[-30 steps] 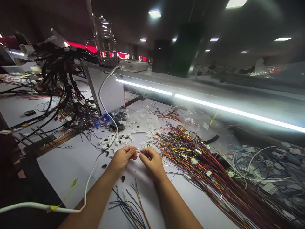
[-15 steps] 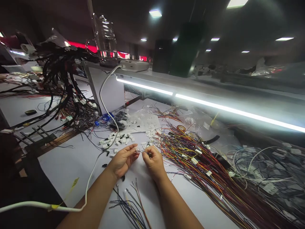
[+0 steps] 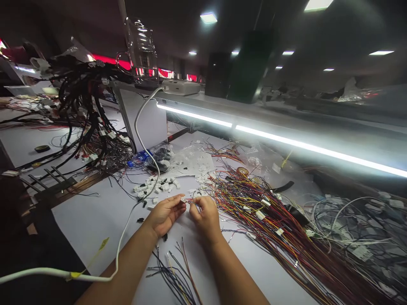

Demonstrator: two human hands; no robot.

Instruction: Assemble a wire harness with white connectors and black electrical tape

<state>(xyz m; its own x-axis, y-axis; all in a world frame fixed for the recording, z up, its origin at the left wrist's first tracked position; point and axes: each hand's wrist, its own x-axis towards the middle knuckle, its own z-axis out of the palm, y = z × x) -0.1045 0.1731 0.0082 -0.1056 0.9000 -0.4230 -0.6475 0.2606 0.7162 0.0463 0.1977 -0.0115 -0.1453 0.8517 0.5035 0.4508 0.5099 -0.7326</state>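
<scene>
Between thumb and fingers, my left hand (image 3: 167,214) pinches a small white connector (image 3: 182,199). My right hand (image 3: 205,212) is closed on thin wires (image 3: 189,201), whose ends run to the connector. How far they sit inside it is too small to tell. Just behind the hands lies a pile of white connector housings (image 3: 157,185), mixed with a few black ones. In front, a bunch of loose wires (image 3: 173,273) with metal terminals points up between my forearms.
A thick bundle of coloured wires (image 3: 263,220) spreads over the right of the table. The white cable (image 3: 122,237) crosses on the left. A lit tube lamp (image 3: 286,146) hangs under the shelf. Black harnesses (image 3: 82,97) are heaped at the back left.
The hands have stayed nearly in place. My right hand's wires now meet the connector in my left hand, where a small gap showed before.
</scene>
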